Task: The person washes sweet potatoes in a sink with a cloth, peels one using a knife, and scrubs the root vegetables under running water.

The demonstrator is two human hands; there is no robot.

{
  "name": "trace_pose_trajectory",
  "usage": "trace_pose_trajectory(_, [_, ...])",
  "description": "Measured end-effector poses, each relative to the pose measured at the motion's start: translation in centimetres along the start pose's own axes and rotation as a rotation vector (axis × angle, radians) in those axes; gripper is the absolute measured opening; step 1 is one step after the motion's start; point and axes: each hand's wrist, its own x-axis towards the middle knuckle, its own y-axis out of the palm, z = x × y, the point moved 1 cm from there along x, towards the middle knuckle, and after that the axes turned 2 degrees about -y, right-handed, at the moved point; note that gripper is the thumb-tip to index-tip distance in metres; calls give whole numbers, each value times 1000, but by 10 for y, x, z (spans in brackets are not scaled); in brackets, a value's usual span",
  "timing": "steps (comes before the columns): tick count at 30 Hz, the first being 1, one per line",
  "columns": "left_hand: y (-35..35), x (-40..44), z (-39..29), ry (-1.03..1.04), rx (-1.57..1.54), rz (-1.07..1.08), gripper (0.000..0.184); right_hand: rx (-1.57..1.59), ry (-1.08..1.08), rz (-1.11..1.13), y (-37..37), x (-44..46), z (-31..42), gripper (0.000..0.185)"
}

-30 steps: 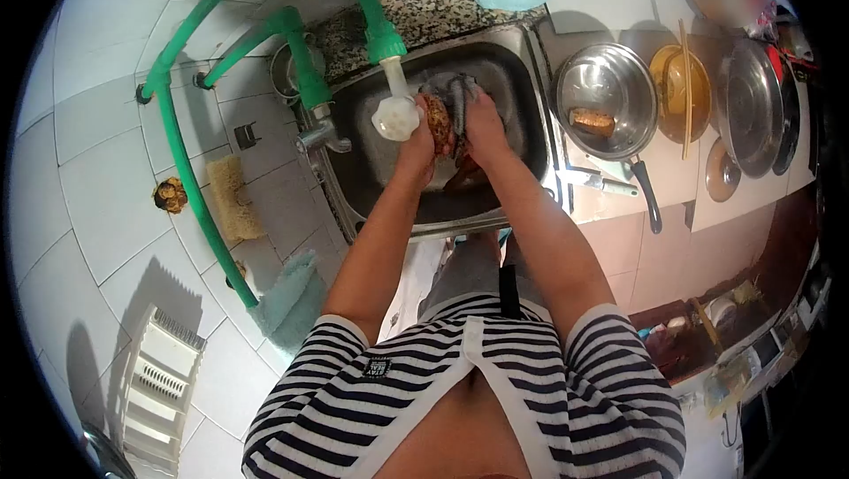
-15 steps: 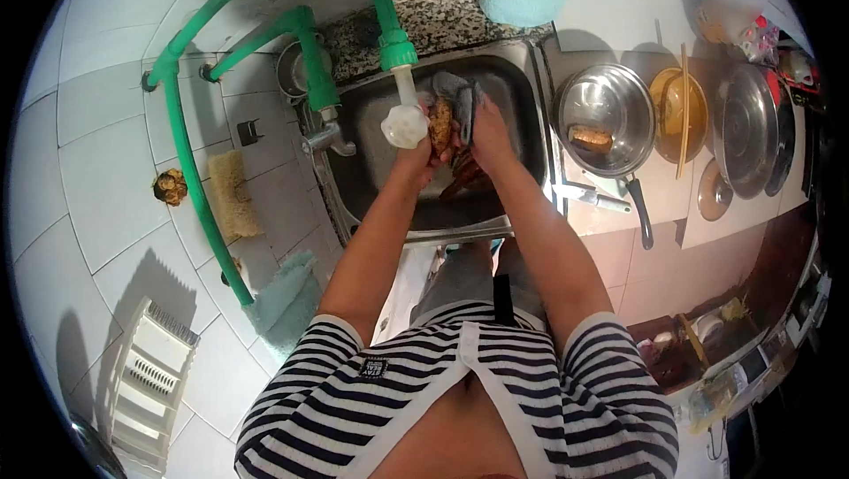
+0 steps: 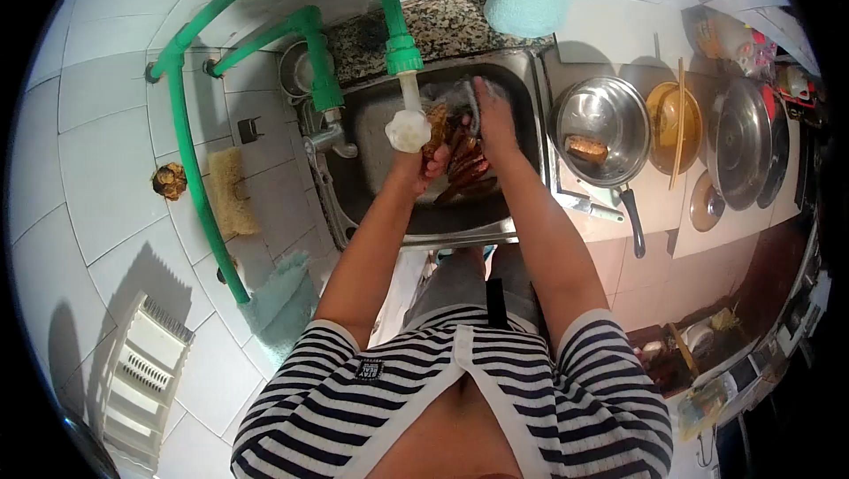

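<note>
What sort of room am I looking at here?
Most likely a home kitchen: there's a metal sink under a white tap spout, with a saucepan and a knife to its right.

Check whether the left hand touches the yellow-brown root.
Touching. In the head view, the left hand meets the lower end of the yellow-brown root, no gap showing.

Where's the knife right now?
In the head view, the knife lies on the counter just right of the sink, below the pan and left of its black handle.
</note>
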Motion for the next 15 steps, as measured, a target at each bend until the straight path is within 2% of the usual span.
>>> trace_pose_trajectory(1, [-4, 2, 2, 20, 11, -44, 30, -6, -4, 2, 0, -2, -8, 38])
trace_pose_trajectory(3, [-7, 7, 6, 36, 16, -87, 29, 262, -22, 197, -3, -5, -31, 37])
trace_pose_trajectory(5, [-3, 11, 12, -13, -77, -351, 30, -363, -821, 121, 20, -28, -32, 30])
trace_pose_trajectory(7, [22, -2, 12, 60, 38, -416, 33, -453, -775, 140, 25, -39, -26, 27])
trace_pose_trajectory(9, [24, -5, 11, 140, 150, -485, 37, -660, -933, -31, 23, -29, -24, 28])
trace_pose_trajectory(10, [15, -3, 13, 98, 201, -378, 39, -662, -936, -26, 23, -28, -14, 28])
trace_pose_trajectory(11, [6, -1, 15, 52, 254, -272, 40, -692, -762, -36, 22, -24, -3, 30])
trace_pose_trajectory(12, [6, -2, 12, 57, 250, -276, 40, -720, -590, -41, 22, -18, 5, 32])
trace_pose_trajectory(13, [8, -4, 7, 52, 219, -193, 42, -721, -594, -34, 15, -3, 0, 32])
trace_pose_trajectory(14, [9, -5, 4, 50, 186, -109, 44, -443, -443, -120, 3, 20, -13, 30])
trace_pose_trajectory(15, [8, -5, 3, 61, 180, -111, 44, -242, -287, -39, 3, 9, 0, 29])
